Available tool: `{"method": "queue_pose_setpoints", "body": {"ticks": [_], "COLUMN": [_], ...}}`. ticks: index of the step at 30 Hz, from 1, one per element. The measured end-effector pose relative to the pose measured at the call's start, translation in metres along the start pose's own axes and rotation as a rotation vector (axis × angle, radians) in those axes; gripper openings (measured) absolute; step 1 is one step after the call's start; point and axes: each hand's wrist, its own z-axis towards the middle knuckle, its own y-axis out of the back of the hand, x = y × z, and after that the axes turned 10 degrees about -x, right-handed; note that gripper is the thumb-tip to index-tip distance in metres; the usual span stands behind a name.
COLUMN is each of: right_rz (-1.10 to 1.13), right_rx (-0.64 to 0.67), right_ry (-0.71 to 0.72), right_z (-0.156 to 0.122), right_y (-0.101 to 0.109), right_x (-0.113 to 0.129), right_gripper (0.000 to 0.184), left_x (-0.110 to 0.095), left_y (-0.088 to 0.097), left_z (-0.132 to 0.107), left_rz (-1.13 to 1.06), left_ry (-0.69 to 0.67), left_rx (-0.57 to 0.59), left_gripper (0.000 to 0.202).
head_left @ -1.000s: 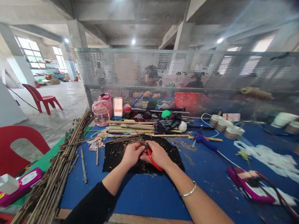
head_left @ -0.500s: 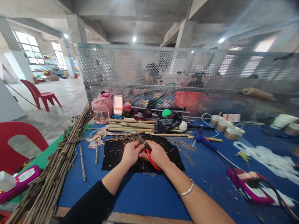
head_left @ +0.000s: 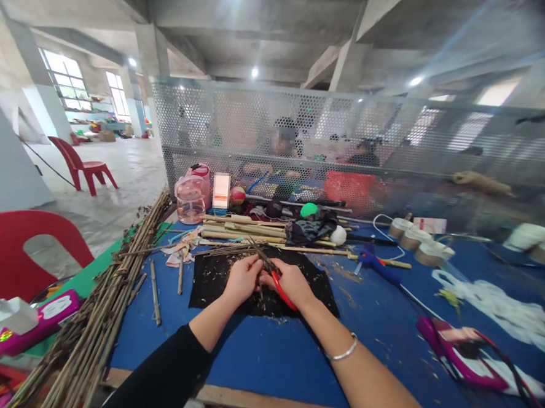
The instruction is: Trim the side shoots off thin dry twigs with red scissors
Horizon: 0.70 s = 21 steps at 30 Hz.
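Note:
My right hand (head_left: pixel 296 284) is wrapped round a pair of red-handled scissors (head_left: pixel 285 294), whose dark blades point up and to the left. Close beside it, my left hand (head_left: pixel 240 282) has its fingertips pinched together near the blades; what they hold is too small and too covered to make out. Both hands are over a black cloth (head_left: pixel 205 289) strewn with pale shavings. Thin brown twigs (head_left: pixel 226 250) lie across the cloth's far edge, just beyond my left hand.
A long bundle of twigs (head_left: pixel 103 317) runs along the left edge of the blue table (head_left: pixel 254 357). Cut bamboo sticks (head_left: pixel 238 231) lie behind the cloth. A blue glue gun (head_left: pixel 375 261) and a purple power strip (head_left: pixel 464 357) are at right. A perforated metal screen (head_left: pixel 240 128) stands behind.
The whole view has shifted slightly, so things appear a little further right. My hands stay together over the cloth, the scissors still in the right one, with hardly any visible movement.

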Motion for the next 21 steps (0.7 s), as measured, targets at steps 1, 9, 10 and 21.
{"method": "queue_pose_setpoints", "body": {"ticks": [1,9,10,21], "right_rz": [-0.019,-0.079,-0.074,0.019], "right_rx": [-0.008,-0.056,-0.056,-0.132], "right_ry": [0.005,0.104,0.123,0.199], "right_z": [-0.001,-0.003,-0.003,-0.001], "right_y": [0.0,-0.005,-0.006,-0.017], "right_x": [-0.001,-0.004,-0.004,-0.013], "right_gripper": [0.039,0.057,0.058,0.069], "left_x": [0.0,0.002,0.002,0.004], "left_y": [0.0,0.001,0.001,0.001], "left_z": [0.0,0.0,0.0,-0.001], "left_rz": [-0.009,0.102,0.129,0.098], "left_ry": [0.024,-0.13,-0.155,-0.252], "left_rx": [-0.006,0.019,0.03,0.141], "left_gripper": [0.03,0.023,0.022,0.028]}}
